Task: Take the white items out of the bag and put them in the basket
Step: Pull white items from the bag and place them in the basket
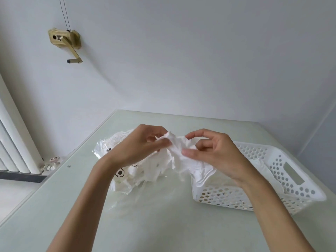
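Left hand (135, 145) and right hand (212, 157) both pinching a crumpled white item (179, 148) above the clear bag (127, 171), white perforated basket (283, 180) right on the pale surface (145, 224)

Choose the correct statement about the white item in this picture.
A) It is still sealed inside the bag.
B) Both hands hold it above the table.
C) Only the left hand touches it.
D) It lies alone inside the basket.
B: the left hand and the right hand both pinch the white item, which is lifted above the table, between the bag and the basket.
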`<state>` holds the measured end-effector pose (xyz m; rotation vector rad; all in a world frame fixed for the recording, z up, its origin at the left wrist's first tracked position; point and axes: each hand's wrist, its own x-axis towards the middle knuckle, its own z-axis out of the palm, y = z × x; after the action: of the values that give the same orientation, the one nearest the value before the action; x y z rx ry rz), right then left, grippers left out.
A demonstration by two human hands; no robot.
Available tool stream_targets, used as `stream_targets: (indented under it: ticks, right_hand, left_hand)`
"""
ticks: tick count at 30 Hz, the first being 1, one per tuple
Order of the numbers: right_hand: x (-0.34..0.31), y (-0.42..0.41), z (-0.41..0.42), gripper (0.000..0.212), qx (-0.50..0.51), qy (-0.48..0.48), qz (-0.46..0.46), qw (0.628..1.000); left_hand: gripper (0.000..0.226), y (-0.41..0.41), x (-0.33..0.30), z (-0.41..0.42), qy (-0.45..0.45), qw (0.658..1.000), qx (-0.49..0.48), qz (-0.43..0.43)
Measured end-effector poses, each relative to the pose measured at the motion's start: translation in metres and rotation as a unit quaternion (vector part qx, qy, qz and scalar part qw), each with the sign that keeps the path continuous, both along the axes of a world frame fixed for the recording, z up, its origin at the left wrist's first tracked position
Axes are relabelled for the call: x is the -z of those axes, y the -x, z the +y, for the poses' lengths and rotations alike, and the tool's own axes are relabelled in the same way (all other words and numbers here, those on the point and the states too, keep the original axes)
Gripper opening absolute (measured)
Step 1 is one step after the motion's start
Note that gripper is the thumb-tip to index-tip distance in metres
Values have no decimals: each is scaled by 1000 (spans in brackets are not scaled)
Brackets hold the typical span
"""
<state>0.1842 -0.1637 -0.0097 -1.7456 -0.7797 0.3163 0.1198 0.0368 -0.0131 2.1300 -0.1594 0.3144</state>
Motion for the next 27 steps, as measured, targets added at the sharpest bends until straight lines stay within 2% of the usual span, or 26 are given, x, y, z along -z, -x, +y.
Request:
stream_targets:
  ticks: [2,3,6,9,13,16,17,18,20,21,22,24,27]
  right_hand:
    - [-2,-6,-9,30,-13,55,-2,998]
    - [-3,-10,-13,29,13,61,-10,998]
    - [-6,-22,-26,26,100,-15,4,995]
    - [-8,-26,-29,18,156,-102,28,982]
    - [-5,-24,-19,25,204,-170,31,964]
    - [-7,-20,-16,27,210,-185,10,960]
    - [-7,-19,-16,26,190,-185,0,964]
    - [-9,-17,-18,26,168,-180,-14,969]
    - [-14,-12,-24,29,130,-156,-45,978]
    - [-18,-9,-28,29,119,-144,-62,980]
    - [-23,-7,-32,27,111,-136,-77,981]
    - [-35,-4,-42,16,113,-139,-90,980]
    - [-49,-3,-64,8,137,-124,-100,978]
  left_hand:
    - [13,0,-1,2,22,999,-36,-16]
    - [16,0,-2,2,29,998,-52,-15]
    - [26,-1,1,5,22,998,-44,23]
    - [23,-1,2,-5,17,998,0,64]
    - [18,-5,1,-21,18,998,24,47]
    - [17,-9,3,-26,6,999,20,31]
    - [25,-11,3,-27,-2,1000,17,23]
    - [44,-14,3,-29,0,1000,22,12]
    - [82,-18,-4,-37,49,997,66,6]
    - [88,-20,-9,-42,81,991,104,13]
    - [84,-24,-12,-47,103,985,134,26]
    - [56,-28,-20,-60,110,980,160,53]
    - [18,-29,-26,-77,122,981,144,43]
